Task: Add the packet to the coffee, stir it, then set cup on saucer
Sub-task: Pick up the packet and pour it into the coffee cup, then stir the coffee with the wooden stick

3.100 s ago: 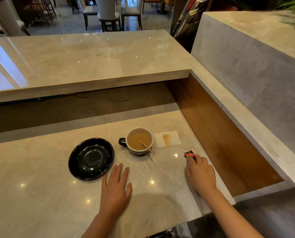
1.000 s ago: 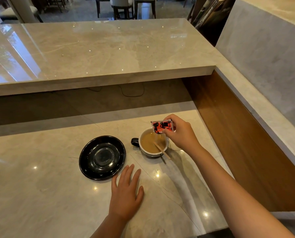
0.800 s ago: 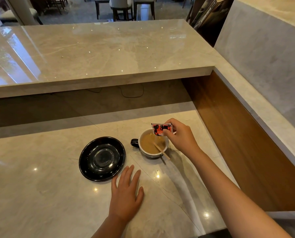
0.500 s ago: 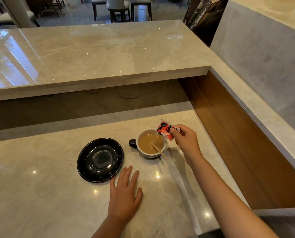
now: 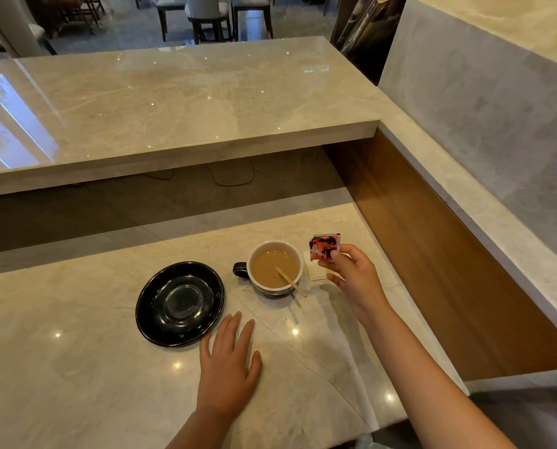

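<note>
A cup of light brown coffee stands on the marble counter, its dark handle pointing left. A wooden stirrer leans inside it against the near right rim. My right hand pinches a small red and black packet upright, just right of the cup and apart from it. A black saucer lies left of the cup, empty. My left hand rests flat on the counter, fingers spread, in front of the saucer and cup.
A white napkin lies right of the cup, partly under my right hand. A raised marble ledge runs behind the work surface. A wooden side panel walls the right. The counter's front edge is close to me.
My right hand picked the packet up from the counter, held it over the cup, and has now drawn it back to the cup's right side. My left hand stayed flat.
</note>
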The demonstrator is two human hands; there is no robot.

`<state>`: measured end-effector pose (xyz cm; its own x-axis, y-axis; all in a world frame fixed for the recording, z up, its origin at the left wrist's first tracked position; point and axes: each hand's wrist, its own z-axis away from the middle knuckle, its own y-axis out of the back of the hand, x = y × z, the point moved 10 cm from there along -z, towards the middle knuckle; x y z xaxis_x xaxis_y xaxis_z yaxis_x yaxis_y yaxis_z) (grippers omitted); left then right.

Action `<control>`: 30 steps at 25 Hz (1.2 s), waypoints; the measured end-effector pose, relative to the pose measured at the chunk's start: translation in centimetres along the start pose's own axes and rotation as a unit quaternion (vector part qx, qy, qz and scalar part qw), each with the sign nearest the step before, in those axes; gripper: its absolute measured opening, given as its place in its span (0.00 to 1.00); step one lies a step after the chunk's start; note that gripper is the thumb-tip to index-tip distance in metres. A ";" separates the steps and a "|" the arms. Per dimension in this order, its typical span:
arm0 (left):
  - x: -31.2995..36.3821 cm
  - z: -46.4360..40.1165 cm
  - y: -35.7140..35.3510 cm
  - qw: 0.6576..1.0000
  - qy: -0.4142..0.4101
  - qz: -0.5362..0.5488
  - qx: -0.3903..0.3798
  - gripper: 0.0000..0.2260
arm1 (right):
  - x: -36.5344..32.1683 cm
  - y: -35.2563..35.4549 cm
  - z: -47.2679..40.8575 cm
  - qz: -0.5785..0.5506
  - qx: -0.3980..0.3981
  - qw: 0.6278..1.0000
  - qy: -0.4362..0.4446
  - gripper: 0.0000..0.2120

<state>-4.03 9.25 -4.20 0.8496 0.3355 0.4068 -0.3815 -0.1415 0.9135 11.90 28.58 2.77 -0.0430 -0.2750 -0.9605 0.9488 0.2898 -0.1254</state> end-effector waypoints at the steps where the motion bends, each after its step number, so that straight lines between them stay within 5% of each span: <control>1: 0.0 0.0 -0.1 1.000 0.000 -0.001 -0.002 0.23 | 0.0 0.2 0.0 0.000 -0.002 1.000 0.003 0.06; 6: -0.1 0.0 -0.1 1.000 0.006 -0.005 -0.003 0.24 | 0.8 4.2 0.3 0.026 0.040 0.999 0.010 0.08; 13: 0.1 0.0 0.2 1.000 0.006 -0.007 -0.001 0.23 | 4.0 11.4 0.9 0.257 0.090 0.962 -0.016 0.04; 20: 0.2 0.0 0.4 1.000 0.010 -0.011 -0.001 0.23 | 3.3 12.3 1.5 0.473 0.140 0.870 0.029 0.02; 26: 0.4 0.1 0.6 1.000 0.007 -0.010 0.003 0.23 | 2.2 11.4 1.9 0.577 0.156 0.799 0.070 0.09; 30: 0.4 0.0 0.6 1.000 0.007 -0.012 0.003 0.23 | 1.0 7.8 3.4 0.661 0.112 0.717 0.189 0.11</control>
<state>-3.93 9.28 -3.50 0.8539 0.3513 0.3839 -0.3580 -0.1390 0.9233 20.31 27.43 1.64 0.8992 0.3858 -0.2065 0.2627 -0.0987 0.9598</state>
